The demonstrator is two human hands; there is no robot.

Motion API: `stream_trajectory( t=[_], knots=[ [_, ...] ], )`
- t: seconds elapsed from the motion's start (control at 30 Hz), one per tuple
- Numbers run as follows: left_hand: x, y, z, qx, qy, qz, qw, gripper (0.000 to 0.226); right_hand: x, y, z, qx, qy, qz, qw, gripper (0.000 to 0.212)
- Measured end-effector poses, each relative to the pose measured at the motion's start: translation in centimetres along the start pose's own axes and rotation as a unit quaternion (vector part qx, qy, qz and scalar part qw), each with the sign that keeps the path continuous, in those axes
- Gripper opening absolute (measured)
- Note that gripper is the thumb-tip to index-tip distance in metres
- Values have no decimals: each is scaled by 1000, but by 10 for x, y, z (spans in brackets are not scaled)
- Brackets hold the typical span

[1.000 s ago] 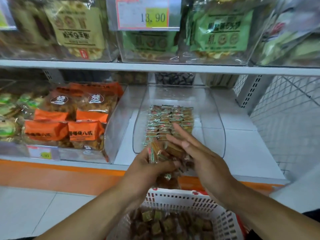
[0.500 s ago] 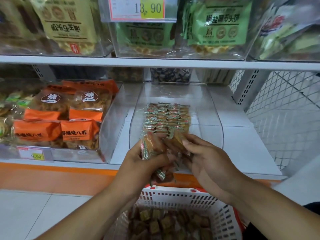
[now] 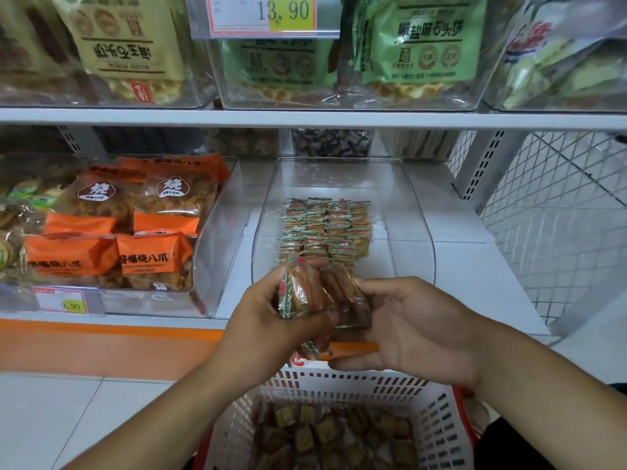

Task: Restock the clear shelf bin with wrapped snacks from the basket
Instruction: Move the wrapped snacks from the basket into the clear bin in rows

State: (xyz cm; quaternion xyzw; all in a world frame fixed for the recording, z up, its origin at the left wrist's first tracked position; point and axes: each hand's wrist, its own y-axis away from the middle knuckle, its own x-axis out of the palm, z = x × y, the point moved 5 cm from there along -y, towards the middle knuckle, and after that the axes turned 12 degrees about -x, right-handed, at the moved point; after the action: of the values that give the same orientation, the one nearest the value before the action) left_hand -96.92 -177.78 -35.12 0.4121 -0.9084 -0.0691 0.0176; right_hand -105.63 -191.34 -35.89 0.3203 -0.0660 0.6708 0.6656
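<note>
- At far left on the lower shelf [image 3: 475, 276], a clear box holds orange snack bags [image 3: 112, 232], glossy and crinkled, with a small price tag [image 3: 68, 301] clipped to its front.
- The left hand [image 3: 271, 320] sits just in front of the shelf edge, above the basket; its fingers and thumb are curled round a bundle of wrapped snacks [image 3: 305, 293], small flat rectangles in shiny see-through wrappers with green-and-white crimped ends. More wrappers dangle beneath its palm.
- The left forearm rises from the lower left, bare.
- Behind the hands stands the clear shelf bin [image 3: 400, 205], smooth transparent plastic with a rounded, scooped front lip. Rows of stacked snacks [image 3: 324, 228] lie flat in its middle, just beyond the held bundle; the bin's sides and back are bare.
- The right hand [image 3: 417, 330] faces the left one, palm turned inward, fingertips touching the right end of the same bundle and thumb below; it pinches the wrappers' edge.
- The right forearm comes in from the lower right.
- Below both hands, the white slotted plastic basket [image 3: 437, 425] with a red rim holds a loose heap of the same snacks.
- Above, an upper shelf carries clear boxes of green and yellow bags and a tag reading 13.90 [image 3: 268, 11].
- At far right is white wire mesh [image 3: 559, 215].
</note>
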Motion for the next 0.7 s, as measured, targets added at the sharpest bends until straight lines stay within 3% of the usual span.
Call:
stream_trajectory(
  t=[0.1, 0.2, 0.4, 0.7],
  knots=[
    [-2, -1, 0, -10, -14, -4, 1000, 56, -3, 0, 5, -14, -30, -35, 999, 38],
    [-2, -3, 3, -17, -1, 2, 1000, 55, -7, 0, 10, -33, -54, -59, 996, 49],
    [1, -7, 14, -62, 92, 26, 993, 59, -3, 1, 16, -51, -105, -43, 992, 46],
    [-8, -4, 12, -5, -46, -47, 998, 56, -4, -1, 9, -38, -66, -53, 996, 39]
  ],
)
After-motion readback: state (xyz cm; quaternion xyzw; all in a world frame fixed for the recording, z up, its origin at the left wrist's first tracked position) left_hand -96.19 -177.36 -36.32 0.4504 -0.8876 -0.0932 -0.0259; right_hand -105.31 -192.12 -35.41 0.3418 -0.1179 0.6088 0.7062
